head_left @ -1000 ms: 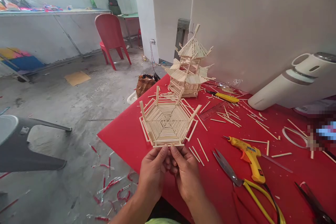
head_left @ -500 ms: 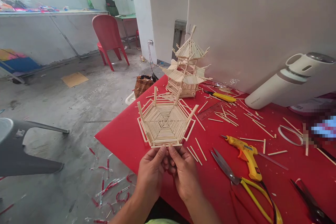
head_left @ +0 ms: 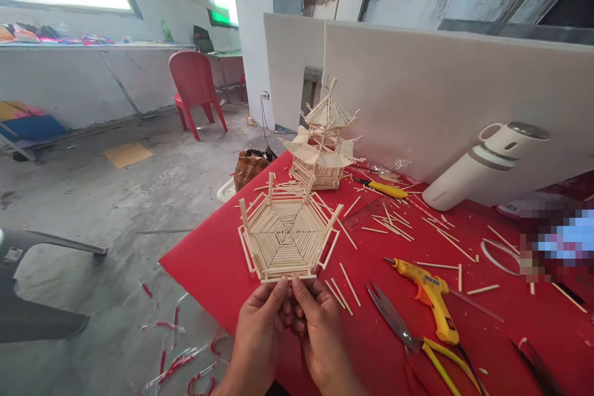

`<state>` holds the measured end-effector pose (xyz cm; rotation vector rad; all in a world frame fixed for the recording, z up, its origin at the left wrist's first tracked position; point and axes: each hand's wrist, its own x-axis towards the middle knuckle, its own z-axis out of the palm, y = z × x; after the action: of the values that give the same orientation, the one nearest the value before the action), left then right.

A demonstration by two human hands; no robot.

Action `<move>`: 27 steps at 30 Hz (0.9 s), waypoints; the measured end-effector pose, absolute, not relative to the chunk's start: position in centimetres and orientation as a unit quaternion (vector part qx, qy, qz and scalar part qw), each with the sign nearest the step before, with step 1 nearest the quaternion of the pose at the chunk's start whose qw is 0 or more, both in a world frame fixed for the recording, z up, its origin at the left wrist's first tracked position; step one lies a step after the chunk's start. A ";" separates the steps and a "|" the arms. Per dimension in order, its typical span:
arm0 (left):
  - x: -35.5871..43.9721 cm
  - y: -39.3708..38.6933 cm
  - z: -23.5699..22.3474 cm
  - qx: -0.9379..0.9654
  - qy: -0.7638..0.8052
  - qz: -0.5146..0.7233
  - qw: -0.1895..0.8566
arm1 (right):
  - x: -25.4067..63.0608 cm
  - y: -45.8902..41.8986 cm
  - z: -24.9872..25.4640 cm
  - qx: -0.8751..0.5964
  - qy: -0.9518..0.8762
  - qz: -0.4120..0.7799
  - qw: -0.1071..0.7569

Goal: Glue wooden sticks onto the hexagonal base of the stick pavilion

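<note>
**One polygonal pale-wood stick platform [head_left: 288, 241], held at its 6 o'clock rim**

Left hand [head_left: 260, 325] and right hand [head_left: 321, 325] both pinch it, fingers curled nearly closed; one pale stick pagoda [head_left: 322, 156] stands at 1 o'clock; one yellow glue gun [head_left: 432, 297] lies at 4; red counter [head_left: 199, 263] is bare toward its 9 o'clock corner; one white lidded bottle [head_left: 468, 176] tilts at 2, contents hidden.

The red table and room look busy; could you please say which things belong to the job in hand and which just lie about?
Likely the job's:
stick base, between left hand and right hand
loose sticks
glue gun
shears
knife
ruler
stick tower, perhaps as model

Likely just lying about:
bottle
chair
bag
cardboard
plastic scraps
</note>
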<state>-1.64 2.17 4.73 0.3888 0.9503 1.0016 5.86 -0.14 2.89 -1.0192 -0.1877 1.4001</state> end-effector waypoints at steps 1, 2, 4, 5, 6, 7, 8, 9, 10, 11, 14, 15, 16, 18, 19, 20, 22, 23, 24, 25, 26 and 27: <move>-1.7 2.2 4.7 0.177 0.435 0.461 0.753 | 5.8 -0.1 2.9 -0.448 -0.083 0.615 0.644; -1.7 2.2 4.7 0.174 0.434 0.462 0.753 | 5.8 -0.1 2.9 -0.449 -0.083 0.613 0.644; -1.7 2.2 4.6 0.171 0.434 0.462 0.754 | 5.8 0.0 2.8 -0.454 -0.085 0.611 0.643; -1.7 2.2 4.5 0.169 0.434 0.462 0.755 | 5.8 0.0 2.8 -0.456 -0.087 0.610 0.643; -1.7 2.2 4.5 0.168 0.434 0.462 0.755 | 5.8 0.0 2.7 -0.456 -0.089 0.609 0.643; -1.7 2.2 4.4 0.167 0.433 0.463 0.755 | 5.8 0.0 2.6 -0.456 -0.090 0.608 0.644; -1.7 2.2 4.3 0.167 0.432 0.464 0.755 | 5.8 0.0 2.5 -0.454 -0.090 0.609 0.645; -1.7 2.2 4.3 0.165 0.432 0.465 0.755 | 5.8 0.0 2.4 -0.450 -0.090 0.610 0.646; -1.7 2.1 4.2 0.165 0.432 0.465 0.755 | 5.7 0.1 2.2 -0.445 -0.090 0.612 0.647; -1.8 2.1 4.1 0.165 0.433 0.464 0.755 | 5.7 0.1 2.1 -0.441 -0.091 0.615 0.648; -1.9 2.1 3.8 0.169 0.433 0.464 0.754 | 5.6 0.4 1.6 -0.437 -0.091 0.619 0.647; -1.9 2.2 3.7 0.171 0.432 0.465 0.754 | 5.5 0.6 1.5 -0.438 -0.091 0.619 0.646; -1.9 2.2 3.6 0.173 0.430 0.465 0.754 | 5.5 0.7 1.3 -0.439 -0.091 0.619 0.645; -1.9 2.2 3.5 0.177 0.429 0.465 0.754 | 5.4 0.8 1.1 -0.438 -0.093 0.618 0.646; -1.9 2.3 3.5 0.177 0.429 0.465 0.754 | 5.4 0.9 1.0 -0.439 -0.093 0.618 0.646; -1.9 2.3 3.5 0.176 0.429 0.464 0.755 | 5.4 0.9 0.9 -0.438 -0.092 0.617 0.647; -1.8 2.3 3.7 0.171 0.428 0.465 0.756 | 5.3 0.9 0.8 -0.436 -0.091 0.616 0.649; -1.8 2.3 3.8 0.168 0.427 0.467 0.756 | 5.4 0.9 0.8 -0.435 -0.090 0.617 0.650; -1.8 2.3 3.9 0.166 0.427 0.468 0.756 | 5.4 0.9 0.9 -0.433 -0.091 0.617 0.651; -1.8 2.2 4.0 0.164 0.428 0.470 0.755 | 5.4 0.8 1.0 -0.433 -0.093 0.617 0.651; -1.8 2.2 4.0 0.164 0.429 0.470 0.754 | 5.4 0.8 1.1 -0.434 -0.094 0.615 0.652; -1.8 2.2 4.0 0.164 0.430 0.470 0.754 | 5.4 0.8 1.3 -0.436 -0.094 0.614 0.652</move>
<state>-1.78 2.23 4.02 0.3590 0.9376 1.0251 5.44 0.76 1.29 -0.9899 -0.2135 1.3932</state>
